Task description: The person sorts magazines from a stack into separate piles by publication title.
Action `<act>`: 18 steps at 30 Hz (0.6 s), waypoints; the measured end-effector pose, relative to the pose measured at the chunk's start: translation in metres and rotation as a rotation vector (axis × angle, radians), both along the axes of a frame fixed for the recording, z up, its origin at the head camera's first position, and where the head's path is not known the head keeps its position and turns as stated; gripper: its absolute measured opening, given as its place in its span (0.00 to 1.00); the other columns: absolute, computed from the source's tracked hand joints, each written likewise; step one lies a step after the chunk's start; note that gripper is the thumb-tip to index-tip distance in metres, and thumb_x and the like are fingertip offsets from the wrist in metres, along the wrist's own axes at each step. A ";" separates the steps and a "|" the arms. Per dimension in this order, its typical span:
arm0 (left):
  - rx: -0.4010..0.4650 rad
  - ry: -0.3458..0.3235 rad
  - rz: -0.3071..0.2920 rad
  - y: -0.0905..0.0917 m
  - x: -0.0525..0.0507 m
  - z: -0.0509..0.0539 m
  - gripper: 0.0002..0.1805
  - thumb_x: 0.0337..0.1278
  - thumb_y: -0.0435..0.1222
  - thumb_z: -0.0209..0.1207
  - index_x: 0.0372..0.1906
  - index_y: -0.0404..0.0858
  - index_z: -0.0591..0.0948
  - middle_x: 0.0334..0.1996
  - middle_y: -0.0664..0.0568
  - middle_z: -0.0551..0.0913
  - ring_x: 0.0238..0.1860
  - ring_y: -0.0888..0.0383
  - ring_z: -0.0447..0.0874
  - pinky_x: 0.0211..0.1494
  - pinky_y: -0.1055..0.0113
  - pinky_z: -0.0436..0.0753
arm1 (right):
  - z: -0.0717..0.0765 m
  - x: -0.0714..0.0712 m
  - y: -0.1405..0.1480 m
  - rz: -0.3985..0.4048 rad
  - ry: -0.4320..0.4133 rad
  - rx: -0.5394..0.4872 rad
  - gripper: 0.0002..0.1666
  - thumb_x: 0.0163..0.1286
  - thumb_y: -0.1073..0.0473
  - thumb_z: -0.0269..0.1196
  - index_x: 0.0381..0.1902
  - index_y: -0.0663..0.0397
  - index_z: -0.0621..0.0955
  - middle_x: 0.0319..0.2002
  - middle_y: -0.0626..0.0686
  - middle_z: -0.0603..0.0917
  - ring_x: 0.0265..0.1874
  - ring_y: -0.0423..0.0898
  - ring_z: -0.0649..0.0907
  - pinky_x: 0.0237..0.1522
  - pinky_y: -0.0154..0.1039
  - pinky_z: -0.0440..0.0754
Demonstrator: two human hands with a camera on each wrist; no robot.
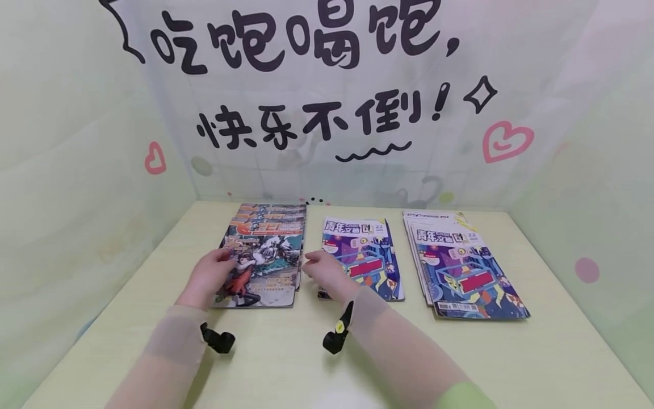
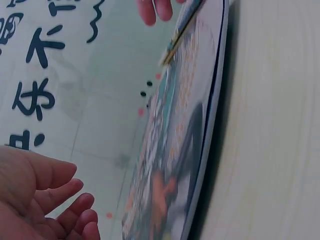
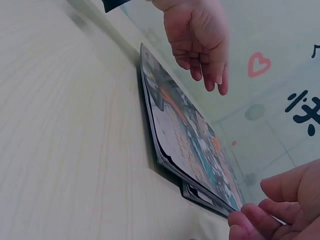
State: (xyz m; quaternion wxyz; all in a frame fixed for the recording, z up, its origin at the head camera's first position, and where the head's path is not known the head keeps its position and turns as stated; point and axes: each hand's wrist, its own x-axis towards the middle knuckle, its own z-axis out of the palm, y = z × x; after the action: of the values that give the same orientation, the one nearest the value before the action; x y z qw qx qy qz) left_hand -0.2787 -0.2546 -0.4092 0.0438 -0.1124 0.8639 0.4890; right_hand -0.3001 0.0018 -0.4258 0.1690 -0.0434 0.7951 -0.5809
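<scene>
A stack of magazines with illustrated covers (image 1: 265, 267) lies at the left of the table, the lower copies peeking out at the back. My left hand (image 1: 206, 276) is at its left edge, fingers relaxed and bent. In the right wrist view that left hand (image 3: 197, 45) hovers above the stack with nothing in it. On the other side, my right hand (image 1: 331, 275) is near the stack's right edge, fingers loosely bent and holding nothing. Whether its fingertips touch the edge cannot be told. A purple-covered magazine pile (image 1: 360, 264) lies just beyond the right hand, partly hidden by it.
Another pile of magazines (image 1: 467, 278) sits on the right, its top copy purple and shifted toward the front. The pale yellow table (image 1: 286, 358) meets a printed cloth backdrop (image 1: 306, 182) behind the piles. Cloth walls stand at both sides.
</scene>
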 end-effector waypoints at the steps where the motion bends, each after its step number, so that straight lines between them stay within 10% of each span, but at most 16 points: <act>1: 0.008 -0.002 -0.011 0.011 -0.001 0.002 0.29 0.72 0.39 0.46 0.73 0.36 0.59 0.68 0.35 0.63 0.61 0.39 0.67 0.55 0.49 0.76 | 0.000 -0.001 0.006 0.010 0.000 -0.003 0.27 0.70 0.58 0.57 0.66 0.57 0.71 0.51 0.55 0.80 0.50 0.52 0.79 0.55 0.50 0.77; 9: 0.073 0.031 -0.132 0.095 -0.014 -0.005 0.28 0.69 0.43 0.52 0.70 0.39 0.66 0.64 0.41 0.70 0.63 0.43 0.68 0.65 0.47 0.68 | -0.001 -0.006 0.058 -0.042 0.030 0.067 0.27 0.71 0.54 0.58 0.66 0.53 0.72 0.59 0.54 0.77 0.58 0.53 0.76 0.61 0.54 0.71; 18: 0.231 0.012 -0.067 0.157 -0.022 -0.025 0.27 0.67 0.40 0.55 0.68 0.36 0.68 0.59 0.40 0.74 0.59 0.44 0.71 0.63 0.49 0.71 | -0.014 -0.012 0.100 -0.185 0.069 0.090 0.28 0.71 0.56 0.59 0.67 0.56 0.71 0.57 0.58 0.77 0.49 0.54 0.79 0.54 0.51 0.77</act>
State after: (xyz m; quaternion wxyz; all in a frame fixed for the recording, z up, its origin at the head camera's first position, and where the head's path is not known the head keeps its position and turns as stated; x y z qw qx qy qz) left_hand -0.3005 -0.0981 -0.4338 0.0676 -0.0749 0.8052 0.5843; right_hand -0.3122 0.1018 -0.4396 0.0890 0.0181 0.8264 -0.5557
